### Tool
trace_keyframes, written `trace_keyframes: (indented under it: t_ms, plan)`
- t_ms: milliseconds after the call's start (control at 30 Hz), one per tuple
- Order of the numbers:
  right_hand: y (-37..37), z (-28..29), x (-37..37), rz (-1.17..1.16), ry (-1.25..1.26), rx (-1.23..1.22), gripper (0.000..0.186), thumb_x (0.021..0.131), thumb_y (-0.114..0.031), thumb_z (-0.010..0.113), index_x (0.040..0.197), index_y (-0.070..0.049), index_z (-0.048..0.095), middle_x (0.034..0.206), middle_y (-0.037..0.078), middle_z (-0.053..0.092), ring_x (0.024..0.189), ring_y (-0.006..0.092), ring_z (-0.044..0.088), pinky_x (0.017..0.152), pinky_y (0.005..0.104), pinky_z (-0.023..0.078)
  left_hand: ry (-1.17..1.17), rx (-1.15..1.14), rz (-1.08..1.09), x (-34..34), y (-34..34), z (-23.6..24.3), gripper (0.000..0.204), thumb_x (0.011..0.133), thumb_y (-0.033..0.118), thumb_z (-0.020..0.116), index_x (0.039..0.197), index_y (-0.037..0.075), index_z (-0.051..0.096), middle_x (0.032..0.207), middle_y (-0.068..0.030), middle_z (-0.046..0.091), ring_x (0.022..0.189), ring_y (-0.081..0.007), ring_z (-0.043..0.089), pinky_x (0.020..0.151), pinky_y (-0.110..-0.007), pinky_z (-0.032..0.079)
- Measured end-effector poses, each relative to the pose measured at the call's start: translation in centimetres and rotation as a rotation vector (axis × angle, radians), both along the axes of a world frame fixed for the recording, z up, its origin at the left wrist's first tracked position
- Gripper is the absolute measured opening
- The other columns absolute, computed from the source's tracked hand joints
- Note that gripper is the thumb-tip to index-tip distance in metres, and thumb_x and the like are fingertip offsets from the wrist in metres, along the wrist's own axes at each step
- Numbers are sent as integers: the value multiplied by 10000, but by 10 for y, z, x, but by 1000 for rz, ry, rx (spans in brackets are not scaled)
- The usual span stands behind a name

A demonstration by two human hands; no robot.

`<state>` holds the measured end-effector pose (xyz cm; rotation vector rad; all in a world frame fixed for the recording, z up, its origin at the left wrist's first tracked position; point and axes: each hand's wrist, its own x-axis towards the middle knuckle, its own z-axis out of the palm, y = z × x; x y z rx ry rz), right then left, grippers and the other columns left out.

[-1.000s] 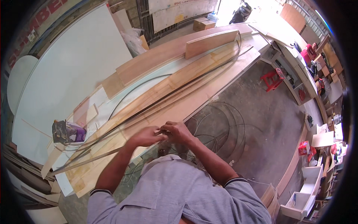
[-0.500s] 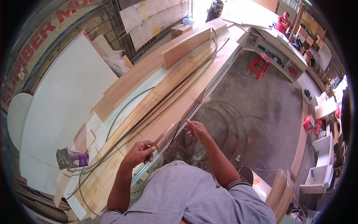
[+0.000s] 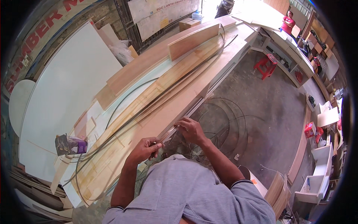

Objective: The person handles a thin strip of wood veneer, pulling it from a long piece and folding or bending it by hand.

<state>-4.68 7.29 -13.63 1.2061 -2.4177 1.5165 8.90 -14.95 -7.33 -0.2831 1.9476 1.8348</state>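
My left hand (image 3: pixel 145 150) is closed in a pinch on a thin narrow strip (image 3: pixel 168 134), beside the near edge of the long wooden board (image 3: pixel 175 106). At the strip's other end, my right hand (image 3: pixel 191 130) has its fingertips bent closed around it. The short strip spans the gap between both hands, partly hidden by the fingers. Long dark, flexible strips (image 3: pixel 141 112) lie lengthwise over the boards to the left of my hands.
A stained black and purple container (image 3: pixel 71 145) stands at the workbench's left end. Coiled strips (image 3: pixel 238 112) lie on the floor at right. Further off are a red stool (image 3: pixel 265 66) and a person in red (image 3: pixel 287 24). A big white panel (image 3: pixel 71 86) leans at left.
My right hand has moved left to the strip and closed on its far end; before, it was apart from it. My left hand has shifted slightly right and up, still pinching the strip.
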Motion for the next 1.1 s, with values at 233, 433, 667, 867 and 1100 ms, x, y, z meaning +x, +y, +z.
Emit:
trace_keyframes:
  t_ms: [233, 433, 667, 867, 1100]
  plan:
    - [14, 4, 1, -12, 195, 97, 107, 821, -93, 673, 917, -46, 664, 850, 98, 659, 796, 281, 661, 686, 380, 533, -36, 34, 64, -7, 14, -2, 296, 980, 314, 589, 1022, 29, 654, 604, -6, 565, 465, -54, 477, 440, -207, 382]
    - [20, 32, -3, 255, -626, -139, 101, 916, -138, 638, 954, -51, 602, 801, 65, 651, 656, 163, 642, 598, 337, 517, -121, 153, 127, -35, 35, -16, 356, 1005, 375, 544, 911, 40, 621, 585, -14, 549, 423, -72, 463, 411, -218, 386]
    - [29, 48, -46, 140, -1252, -913, 102, 960, -159, 581, 984, -61, 572, 838, 63, 650, 561, 122, 610, 497, 225, 496, 65, 60, 157, -41, 45, -21, 332, 1025, 307, 512, 822, 53, 583, 536, 1, 514, 374, -85, 423, 363, -252, 350]
    - [73, 84, -114, 33, -1123, -1127, 65, 950, -130, 573, 921, -73, 586, 819, 56, 639, 599, 140, 591, 558, 245, 509, 100, 15, 137, -32, 28, -24, 336, 1024, 294, 507, 784, 67, 569, 527, 10, 501, 371, -80, 422, 362, -252, 345]
    - [136, 133, -196, -119, -938, -1195, 114, 941, -97, 547, 872, -13, 582, 764, 69, 609, 624, 149, 572, 558, 272, 504, 113, -50, 149, -7, -10, -47, 322, 992, 260, 537, 752, 51, 583, 527, 4, 488, 396, -90, 432, 381, -274, 346]
